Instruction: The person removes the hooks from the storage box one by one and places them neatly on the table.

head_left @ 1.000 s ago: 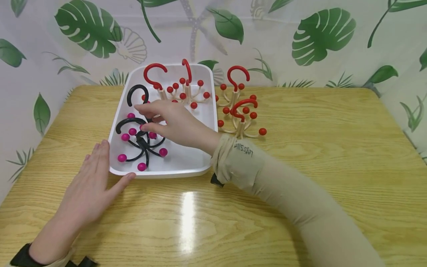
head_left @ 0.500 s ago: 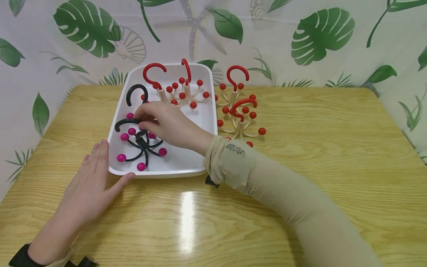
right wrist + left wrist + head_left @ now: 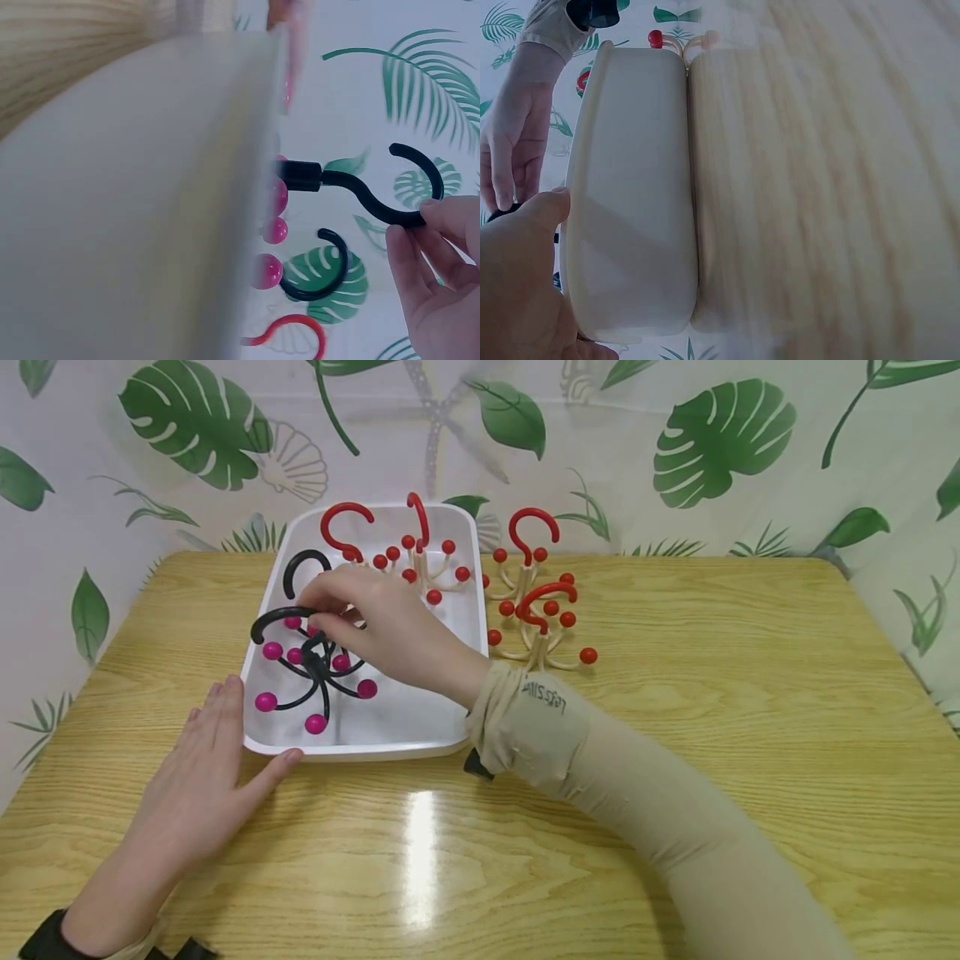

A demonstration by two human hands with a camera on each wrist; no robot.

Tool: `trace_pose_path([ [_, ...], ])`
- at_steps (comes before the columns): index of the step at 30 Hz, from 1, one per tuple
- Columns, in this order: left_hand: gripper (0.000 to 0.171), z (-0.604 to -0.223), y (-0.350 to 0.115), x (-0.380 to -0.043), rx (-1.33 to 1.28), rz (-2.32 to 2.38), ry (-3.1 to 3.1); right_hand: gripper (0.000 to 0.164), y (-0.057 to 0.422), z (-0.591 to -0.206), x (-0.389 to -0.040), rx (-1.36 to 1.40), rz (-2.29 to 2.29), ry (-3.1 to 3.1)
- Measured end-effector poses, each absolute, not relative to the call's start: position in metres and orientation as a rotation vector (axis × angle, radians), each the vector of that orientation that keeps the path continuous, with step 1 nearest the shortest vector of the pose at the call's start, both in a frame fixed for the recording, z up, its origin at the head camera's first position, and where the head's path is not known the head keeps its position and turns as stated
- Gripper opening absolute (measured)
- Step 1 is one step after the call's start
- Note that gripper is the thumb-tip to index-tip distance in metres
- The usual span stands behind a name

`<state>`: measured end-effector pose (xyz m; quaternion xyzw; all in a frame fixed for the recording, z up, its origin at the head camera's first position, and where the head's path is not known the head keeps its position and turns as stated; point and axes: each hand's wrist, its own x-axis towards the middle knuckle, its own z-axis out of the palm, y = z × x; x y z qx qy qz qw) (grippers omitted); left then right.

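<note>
While the near-left corner of the tray (image 3: 416, 717) is being touched by the straight-fingered left hand (image 3: 201, 774), the nearer black rack (image 3: 315, 667) there is being pinched by the right hand (image 3: 393, 628), clearly seen only from the right wrist.

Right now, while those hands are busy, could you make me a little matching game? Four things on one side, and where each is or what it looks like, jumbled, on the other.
Things:
1. Tray
2. Left hand
3. Right hand
4. Held black piece

Places, colours and states:
A. Pinching a curved black hook
B. Has pink balls on the ends of its thin arms
C. White, standing on the wooden table
D. At the tray's near left corner, thumb by the rim

Pairs: 1-C, 2-D, 3-A, 4-B
</note>
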<state>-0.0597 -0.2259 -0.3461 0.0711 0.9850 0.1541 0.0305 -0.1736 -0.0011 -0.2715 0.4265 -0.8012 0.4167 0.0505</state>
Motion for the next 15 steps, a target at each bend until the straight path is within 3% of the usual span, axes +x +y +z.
trace_pose_path([
  [15,0.1,-0.346,-0.224,-0.059,0.197,0.471,3.041,0.014,0.033,-0.236,-0.162,1.219,1.287,-2.167],
])
